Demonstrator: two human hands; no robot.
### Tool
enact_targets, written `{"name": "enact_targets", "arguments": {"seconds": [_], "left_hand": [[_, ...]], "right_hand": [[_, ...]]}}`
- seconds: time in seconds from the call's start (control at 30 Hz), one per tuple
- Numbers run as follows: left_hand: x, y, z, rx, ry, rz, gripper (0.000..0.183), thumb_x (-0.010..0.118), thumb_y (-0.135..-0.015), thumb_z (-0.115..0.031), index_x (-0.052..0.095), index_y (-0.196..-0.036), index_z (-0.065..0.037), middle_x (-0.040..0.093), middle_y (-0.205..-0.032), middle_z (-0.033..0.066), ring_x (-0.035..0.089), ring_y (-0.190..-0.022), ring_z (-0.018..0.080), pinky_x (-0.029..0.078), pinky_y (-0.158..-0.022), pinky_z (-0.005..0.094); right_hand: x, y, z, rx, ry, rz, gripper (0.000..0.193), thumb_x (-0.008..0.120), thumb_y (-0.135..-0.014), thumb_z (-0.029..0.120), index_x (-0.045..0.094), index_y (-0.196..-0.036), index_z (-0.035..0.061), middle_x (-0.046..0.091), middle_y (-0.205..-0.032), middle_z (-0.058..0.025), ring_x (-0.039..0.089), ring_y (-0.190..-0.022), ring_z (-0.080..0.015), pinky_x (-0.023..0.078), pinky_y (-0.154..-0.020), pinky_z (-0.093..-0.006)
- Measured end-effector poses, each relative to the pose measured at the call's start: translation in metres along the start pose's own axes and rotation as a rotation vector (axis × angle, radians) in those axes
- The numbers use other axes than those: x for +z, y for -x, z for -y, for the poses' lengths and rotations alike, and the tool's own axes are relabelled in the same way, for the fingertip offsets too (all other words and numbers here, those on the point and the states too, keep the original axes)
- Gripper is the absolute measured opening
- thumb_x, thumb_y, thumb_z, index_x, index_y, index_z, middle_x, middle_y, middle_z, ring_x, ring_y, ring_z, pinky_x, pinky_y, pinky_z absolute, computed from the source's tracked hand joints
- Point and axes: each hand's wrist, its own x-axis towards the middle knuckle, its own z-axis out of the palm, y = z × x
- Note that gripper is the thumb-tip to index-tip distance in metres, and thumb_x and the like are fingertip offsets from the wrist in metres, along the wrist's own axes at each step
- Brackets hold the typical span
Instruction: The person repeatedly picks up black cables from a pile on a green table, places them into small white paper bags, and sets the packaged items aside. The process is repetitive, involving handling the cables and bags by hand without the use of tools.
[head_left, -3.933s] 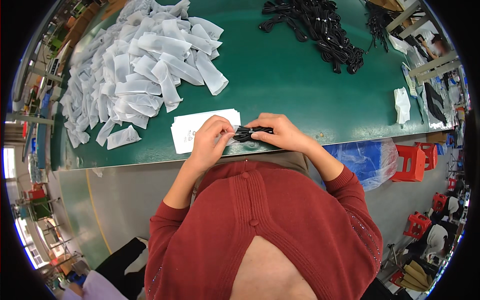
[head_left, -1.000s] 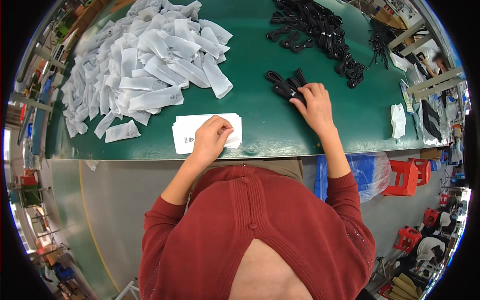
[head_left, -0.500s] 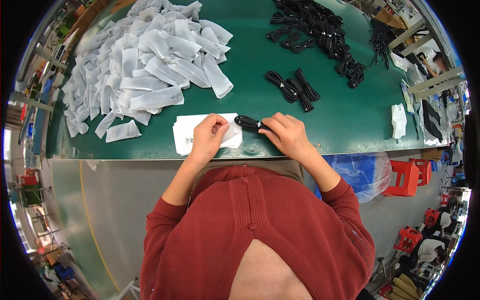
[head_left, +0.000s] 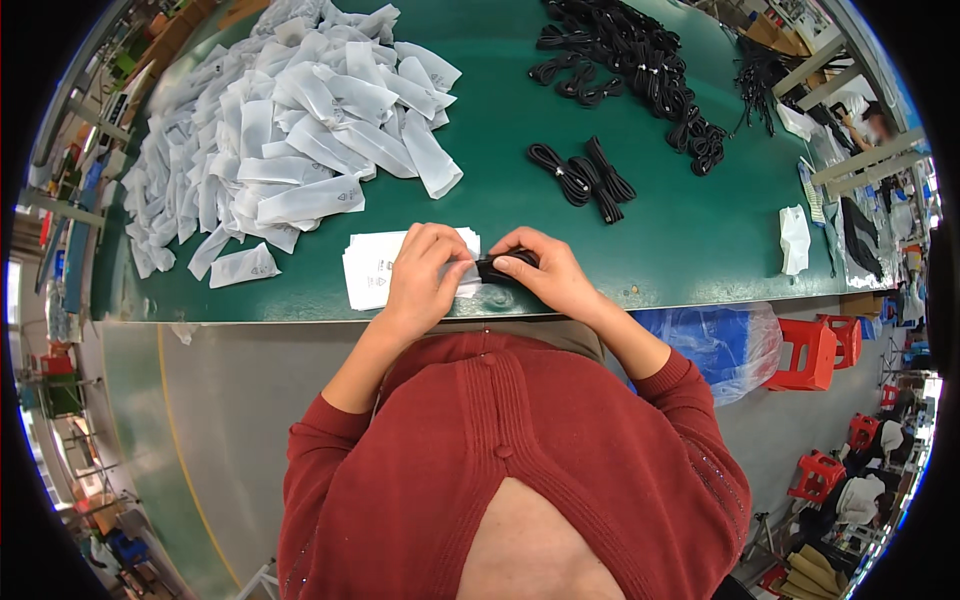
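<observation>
My right hand (head_left: 545, 267) grips a coiled black cable (head_left: 507, 268) just above the table's near edge. The cable's left end meets the opening of a white translucent bag, which my left hand (head_left: 428, 272) pinches at its edge. That bag lies over a stack of flat white bags (head_left: 366, 272), and my left fingers hide much of it. Beyond my hands lie several bundled black cables (head_left: 583, 176), two of them crossing.
A large heap of filled white bags (head_left: 290, 140) covers the green table's (head_left: 480, 100) far left. More black cable bundles (head_left: 650, 75) pile up at the far right. A crumpled white bag (head_left: 795, 240) lies on the right. Red stools (head_left: 804, 354) stand below the table's right side.
My right hand has moved left along the cable, and the cable's end has come to the bag's opening. My left fingers have shifted slightly right over the stack.
</observation>
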Motion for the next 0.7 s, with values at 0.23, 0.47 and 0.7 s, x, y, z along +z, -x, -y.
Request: {"name": "enact_targets", "arguments": {"seconds": [0.23, 0.47, 0.7], "left_hand": [[-0.023, -0.016, 0.003, -0.209, 0.239, -0.025, 0.007, 0.068, -0.086, -0.003, 0.062, -0.09, -0.002, 0.059, -0.102, 0.0033, 0.05, -0.086, 0.0077, 0.041, -0.074, 0.0229], [-0.045, -0.043, 0.015, -0.271, 0.781, -0.114, 0.008, 0.066, -0.093, -0.009, 0.063, -0.094, -0.002, 0.06, -0.1, 0.0011, 0.05, -0.078, 0.0048, 0.04, -0.071, 0.0193], [-0.108, -0.091, 0.034, -0.076, 0.333, -0.485, 0.008, 0.067, -0.094, -0.013, 0.066, -0.095, -0.005, 0.063, -0.097, -0.0012, 0.046, -0.073, 0.0025, 0.036, -0.067, 0.0174]], "right_hand": [[0.015, -0.009, 0.013, -0.184, -0.321, -0.045, 0.026, 0.064, -0.09, 0.001, 0.064, -0.117, 0.0029, 0.058, -0.107, -0.0058, 0.055, -0.083, -0.0106, 0.046, -0.07, -0.0226], [-0.002, -0.034, 0.024, -0.455, -0.018, -0.239, 0.028, 0.067, -0.087, 0.001, 0.061, -0.114, 0.0022, 0.059, -0.112, -0.0094, 0.059, -0.079, -0.0127, 0.049, -0.069, -0.025], [-0.049, -0.04, -0.038, -0.208, 1.083, -0.468, 0.044, 0.077, -0.076, 0.017, 0.06, -0.113, 0.0004, 0.056, -0.105, -0.014, 0.052, -0.097, -0.0327, 0.044, -0.078, -0.0427]]}}
